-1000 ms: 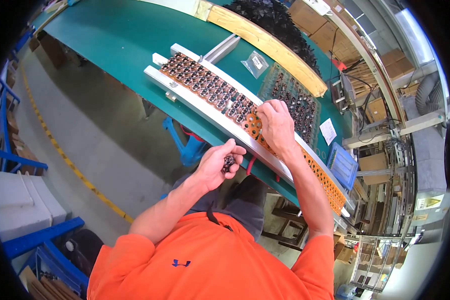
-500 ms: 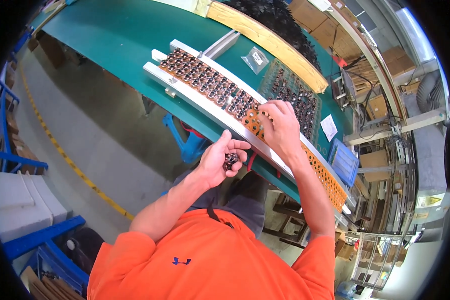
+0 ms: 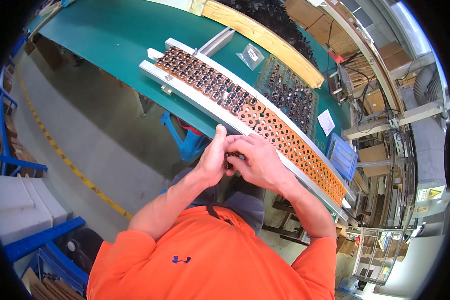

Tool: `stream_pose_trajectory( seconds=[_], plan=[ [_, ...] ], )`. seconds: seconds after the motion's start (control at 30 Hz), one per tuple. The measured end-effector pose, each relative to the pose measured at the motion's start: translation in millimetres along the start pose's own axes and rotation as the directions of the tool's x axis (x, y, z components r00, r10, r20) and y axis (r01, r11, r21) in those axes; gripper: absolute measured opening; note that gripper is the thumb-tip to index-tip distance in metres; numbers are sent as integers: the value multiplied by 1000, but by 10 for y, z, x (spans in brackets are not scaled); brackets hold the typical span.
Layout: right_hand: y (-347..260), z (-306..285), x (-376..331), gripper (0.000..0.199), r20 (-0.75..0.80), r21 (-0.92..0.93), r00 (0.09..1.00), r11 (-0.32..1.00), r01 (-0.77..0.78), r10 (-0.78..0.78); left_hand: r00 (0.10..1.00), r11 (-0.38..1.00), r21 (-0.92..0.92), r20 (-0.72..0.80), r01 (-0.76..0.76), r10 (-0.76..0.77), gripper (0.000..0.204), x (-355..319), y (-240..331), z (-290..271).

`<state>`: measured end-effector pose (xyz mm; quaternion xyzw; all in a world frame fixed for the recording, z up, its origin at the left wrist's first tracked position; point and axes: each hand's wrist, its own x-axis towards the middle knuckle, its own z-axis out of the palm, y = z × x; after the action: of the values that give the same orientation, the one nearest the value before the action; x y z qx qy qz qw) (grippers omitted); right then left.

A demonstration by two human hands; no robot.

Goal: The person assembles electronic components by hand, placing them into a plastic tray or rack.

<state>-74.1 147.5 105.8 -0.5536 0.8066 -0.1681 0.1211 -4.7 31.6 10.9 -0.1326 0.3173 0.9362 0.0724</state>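
Observation:
Cupped in my left hand (image 3: pixel 215 159) are several small dark shiny round parts (image 3: pixel 231 161). The fingers of my right hand (image 3: pixel 257 161) reach into that palm and are closed at the parts; its fingertips are partly hidden. Both hands are just on my side of a long frame with pale metal rails (image 3: pixel 200 95). Inside it runs an orange-brown perforated strip (image 3: pixel 295 147) with rows of round holes. Shiny round parts (image 3: pixel 195 75) fill the rows at its far left end, while the holes beside and right of my right hand show bare.
The frame lies on a green table (image 3: pixel 105 30). Behind it are a clear tray (image 3: pixel 290 95) of dark parts, a plastic bag (image 3: pixel 251 56), a white paper slip (image 3: pixel 326 122) and a blue box (image 3: pixel 341 157). A blue stool (image 3: pixel 182 142) stands below the table edge.
My right hand has come back from the strip to my left palm, uncovering the orange holes. My left hand stays nearly in place, holding the round parts.

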Motion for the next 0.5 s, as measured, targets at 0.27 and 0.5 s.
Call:
stream_pose_trajectory(
  seconds=[0.27,0.5],
  plan=[
    [368,-36,-76,11,-113,382,961,904,-193,253,994,1000,-23,106,10,-7,46,-52,40,-55],
    [510,51,-101,12,9,740,966,648,-181,259,989,996,-62,134,67,-58,42,-29,46,-55]
  ],
)
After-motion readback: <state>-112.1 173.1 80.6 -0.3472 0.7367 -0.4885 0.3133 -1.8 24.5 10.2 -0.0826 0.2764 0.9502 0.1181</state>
